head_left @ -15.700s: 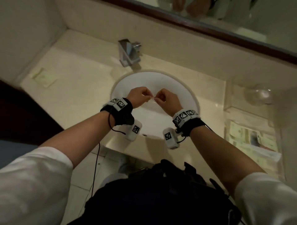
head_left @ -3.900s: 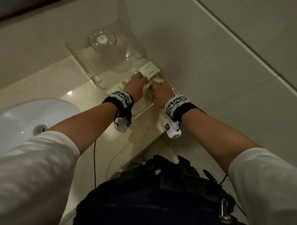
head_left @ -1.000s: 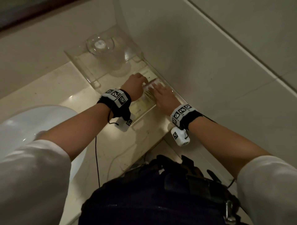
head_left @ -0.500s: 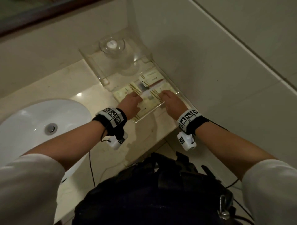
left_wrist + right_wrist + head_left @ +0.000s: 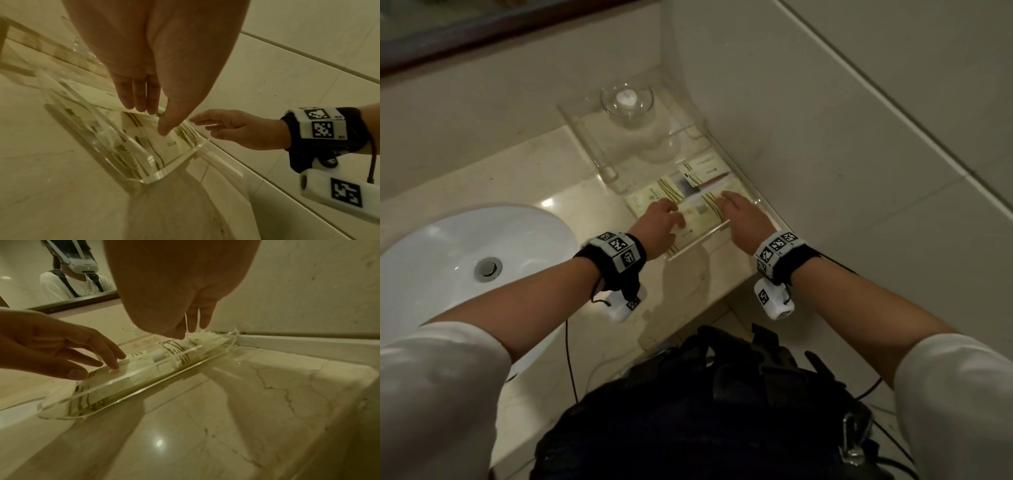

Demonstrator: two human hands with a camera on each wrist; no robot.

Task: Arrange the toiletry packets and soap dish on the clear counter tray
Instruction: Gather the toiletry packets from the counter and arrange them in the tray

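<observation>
A clear acrylic tray (image 5: pixel 698 244) lies in the counter's corner against the wall. At its far end stands a glass soap dish (image 5: pixel 626 101) holding a small white soap. Several cream toiletry packets (image 5: pixel 704 170) with striped ends lie flat in the near half. My left hand (image 5: pixel 664 216) rests with straight fingers on the left packets (image 5: pixel 174 144); its thumb touches one. My right hand (image 5: pixel 736 209) hovers with straight, relaxed fingers over the right packets (image 5: pixel 176 350), and I cannot tell whether it touches them. Neither hand grips anything. The same tray rim (image 5: pixel 115 382) shows in the right wrist view.
A white sink basin (image 5: pixel 465 260) with a metal drain sits to the left of the tray. The tiled wall (image 5: pixel 859 137) runs close along the tray's right side. The counter's front edge (image 5: pixel 722 291) is just behind my wrists. A mirror frame (image 5: pixel 482 31) runs along the back.
Over the last second both hands drew back from the tray's middle to its near end, uncovering the far packets. In the last half second they hardly moved.
</observation>
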